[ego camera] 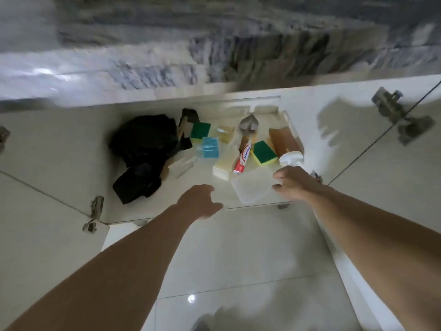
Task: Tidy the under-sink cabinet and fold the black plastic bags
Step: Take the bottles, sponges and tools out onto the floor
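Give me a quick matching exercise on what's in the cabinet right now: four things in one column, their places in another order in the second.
Things:
1. black plastic bags
2. toothpaste tube
3. clear lid
4. pump bottle

Places:
A. lying on its side at the right end
B. heaped at the left end
C. flat at the front edge, by the right hand
D. between a pale bar and a green sponge

Pairs: 1-B, 2-D, 3-C, 4-A

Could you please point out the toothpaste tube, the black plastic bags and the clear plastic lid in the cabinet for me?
toothpaste tube (243, 158), head view, on the red and white printed body.
black plastic bags (145, 142), head view, on the middle of the crumpled heap.
clear plastic lid (254, 186), head view, on its flat centre.
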Tool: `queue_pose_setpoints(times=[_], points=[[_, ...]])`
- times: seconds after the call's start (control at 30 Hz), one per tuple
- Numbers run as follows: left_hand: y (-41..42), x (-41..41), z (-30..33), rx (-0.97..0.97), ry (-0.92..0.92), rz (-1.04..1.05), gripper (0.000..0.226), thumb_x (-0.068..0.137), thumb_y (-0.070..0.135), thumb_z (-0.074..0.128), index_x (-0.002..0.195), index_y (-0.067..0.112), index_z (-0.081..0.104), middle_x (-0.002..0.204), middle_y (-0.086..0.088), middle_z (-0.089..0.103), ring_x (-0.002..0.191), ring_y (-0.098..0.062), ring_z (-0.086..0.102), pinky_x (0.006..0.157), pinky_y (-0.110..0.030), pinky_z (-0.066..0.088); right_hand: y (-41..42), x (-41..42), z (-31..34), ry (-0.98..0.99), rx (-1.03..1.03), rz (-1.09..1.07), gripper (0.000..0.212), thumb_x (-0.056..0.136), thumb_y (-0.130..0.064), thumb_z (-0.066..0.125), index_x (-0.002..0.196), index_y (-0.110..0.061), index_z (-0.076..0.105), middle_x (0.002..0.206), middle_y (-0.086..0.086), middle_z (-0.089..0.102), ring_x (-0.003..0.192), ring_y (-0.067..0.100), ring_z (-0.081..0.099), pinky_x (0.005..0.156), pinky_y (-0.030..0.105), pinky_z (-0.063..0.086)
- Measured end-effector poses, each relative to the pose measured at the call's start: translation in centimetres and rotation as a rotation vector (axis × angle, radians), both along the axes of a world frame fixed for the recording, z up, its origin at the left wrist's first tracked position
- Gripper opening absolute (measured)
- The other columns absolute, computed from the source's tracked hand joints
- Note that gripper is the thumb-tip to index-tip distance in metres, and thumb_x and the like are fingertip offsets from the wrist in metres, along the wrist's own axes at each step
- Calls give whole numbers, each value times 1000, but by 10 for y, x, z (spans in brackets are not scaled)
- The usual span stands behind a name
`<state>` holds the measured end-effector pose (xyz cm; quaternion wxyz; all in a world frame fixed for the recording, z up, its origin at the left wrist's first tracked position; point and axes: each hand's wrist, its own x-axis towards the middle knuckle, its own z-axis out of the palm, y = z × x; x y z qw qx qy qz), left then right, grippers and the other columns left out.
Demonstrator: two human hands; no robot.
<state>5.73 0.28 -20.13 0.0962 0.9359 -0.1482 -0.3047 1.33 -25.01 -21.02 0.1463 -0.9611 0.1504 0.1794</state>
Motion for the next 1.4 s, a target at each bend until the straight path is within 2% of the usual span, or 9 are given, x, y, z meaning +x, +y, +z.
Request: queue_pose_setpoints(times=[0.1,0.27,0.37,0.5,0.73,0.83,1.03,1.23,1.4], points=[[-22,15,-54,-61,-17,39,64,92,47,58,146,19,38,150,-3,39,137,-23,38,112,-34,33,-19,15,-52,-82,6,35,28,92,-27,60,114,-9,65,107,5,59,113,26,55,78,26,33],[-52,40,-134,-134,-85,112,63,88,49,63,138,14,48,137,-4,53,125,-21,50,99,-28,39,-46,43,-113,-190,-11,-27,17,87,-32,63,97,-19,67,94,-1,60,99,23,55,73,27,42],[-66,54,-169,-155,-150,131,62,88,50,61,136,12,50,135,-4,56,121,-22,52,91,-27,40,-57,53,-139,-250,-44,-29,31,88,-33,61,66,-29,39,84,-6,48,86,18,47,56,21,29],[-82,71,-200,-197,-237,191,55,89,52,57,124,9,58,124,-7,60,106,-24,55,77,-27,40,-65,60,-160,-314,-65,-36,31,89,-37,57,63,-29,43,87,-1,52,85,22,53,68,27,36],[-92,86,-212,-258,-391,269,50,88,56,52,91,7,56,88,-5,56,68,-14,47,53,-26,33,-67,63,-162,-436,-105,3,33,98,-30,53,120,-7,61,79,-8,54,90,25,57,74,29,41],[-93,85,-211,-278,-394,298,57,87,57,54,102,2,59,102,-11,61,77,-20,53,56,-27,36,-63,65,-163,-401,-138,18,31,99,-31,51,111,-6,64,106,-7,54,103,29,60,84,32,47],[-94,79,-220,-514,-232,490,53,82,44,68,114,4,56,105,-13,64,88,-27,65,70,-31,56,-61,72,-185,-298,-60,-76,37,96,-38,53,103,-6,69,107,12,63,105,30,58,96,39,48],[-95,67,-218,-483,-200,300,92,75,63,70,141,8,39,138,-9,47,121,-26,50,87,-32,45,-57,70,-193,-306,-22,-166,40,99,-36,49,110,-2,66,108,13,61,107,32,57,77,27,43],[-106,69,-223,-655,-4,549,63,85,56,64,123,9,49,112,-9,57,92,-26,60,85,-36,53,-58,75,-200,-314,86,-251,28,93,-30,57,99,-3,61,96,15,61,74,27,60,60,28,52]])
